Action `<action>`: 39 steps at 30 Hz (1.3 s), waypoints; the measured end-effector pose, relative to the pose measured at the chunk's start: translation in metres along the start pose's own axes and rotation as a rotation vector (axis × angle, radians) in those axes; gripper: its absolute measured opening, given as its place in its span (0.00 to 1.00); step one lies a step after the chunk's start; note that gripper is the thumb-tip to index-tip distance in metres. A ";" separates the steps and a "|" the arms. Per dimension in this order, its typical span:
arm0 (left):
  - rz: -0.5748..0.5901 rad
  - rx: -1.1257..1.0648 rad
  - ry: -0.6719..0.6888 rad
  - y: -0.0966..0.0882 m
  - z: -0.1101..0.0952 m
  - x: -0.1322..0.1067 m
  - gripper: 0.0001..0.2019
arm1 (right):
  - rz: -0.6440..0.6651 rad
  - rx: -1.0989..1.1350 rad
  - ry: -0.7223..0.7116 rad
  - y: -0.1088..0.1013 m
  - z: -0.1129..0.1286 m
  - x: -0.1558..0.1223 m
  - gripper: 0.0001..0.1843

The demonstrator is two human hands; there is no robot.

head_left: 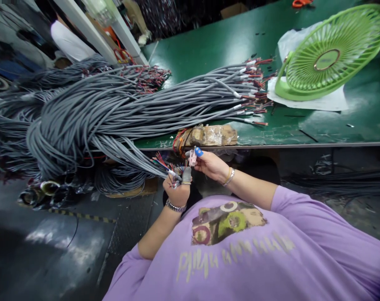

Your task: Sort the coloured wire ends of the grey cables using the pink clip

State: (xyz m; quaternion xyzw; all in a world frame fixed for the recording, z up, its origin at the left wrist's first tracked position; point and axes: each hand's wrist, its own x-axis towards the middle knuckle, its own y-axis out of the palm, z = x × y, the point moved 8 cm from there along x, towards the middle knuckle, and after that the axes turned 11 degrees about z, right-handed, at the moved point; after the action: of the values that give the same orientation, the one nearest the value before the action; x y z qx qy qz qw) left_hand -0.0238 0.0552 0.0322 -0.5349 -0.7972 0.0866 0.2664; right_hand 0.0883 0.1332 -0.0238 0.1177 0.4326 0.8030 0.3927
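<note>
In the head view my left hand (176, 193) is closed round the ends of a bundle of grey cables (142, 162), whose thin coloured wires (160, 159) fan out above the fist. A grey covering wraps the left thumb. Just to the right, my right hand (212, 166) has its fingers drawn together close to those wire ends. Blue and pale wrappings cover some of its fingertips. Whatever sits between the right fingers is too small to make out. Both hands are in front of the bench edge.
A large heap of grey cables (114, 100) with stripped ends lies across the green bench (209, 46). A taped wooden block (213, 136) sits at its front edge. A green fan (331, 58) stands at right. Orange-handled scissors (123, 55) are behind the heap. Another person's white sleeve (71, 41) shows at upper left.
</note>
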 end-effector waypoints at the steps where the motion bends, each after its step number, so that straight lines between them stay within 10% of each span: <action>1: 0.008 0.002 0.010 0.001 -0.001 0.000 0.09 | 0.001 -0.001 0.003 0.000 0.000 0.000 0.19; 11: 0.059 0.006 -0.048 -0.006 0.004 -0.009 0.13 | -0.021 0.027 0.083 -0.010 -0.007 -0.005 0.23; 23: 0.530 -0.559 -0.361 0.025 0.039 -0.023 0.18 | 0.047 -0.312 0.058 -0.014 -0.009 -0.024 0.18; 28: 0.524 -0.499 -0.351 0.026 0.037 -0.025 0.18 | 0.262 -0.471 -0.016 0.021 -0.017 -0.032 0.19; 39: 0.479 -0.365 -0.211 0.011 0.021 -0.032 0.10 | 0.067 -0.570 -0.118 0.015 -0.009 -0.040 0.08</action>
State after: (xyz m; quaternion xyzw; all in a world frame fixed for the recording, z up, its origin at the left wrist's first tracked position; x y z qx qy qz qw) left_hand -0.0165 0.0335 -0.0004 -0.7343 -0.6742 0.0575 0.0540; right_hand 0.1021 0.0936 -0.0110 0.0632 0.1618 0.8965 0.4076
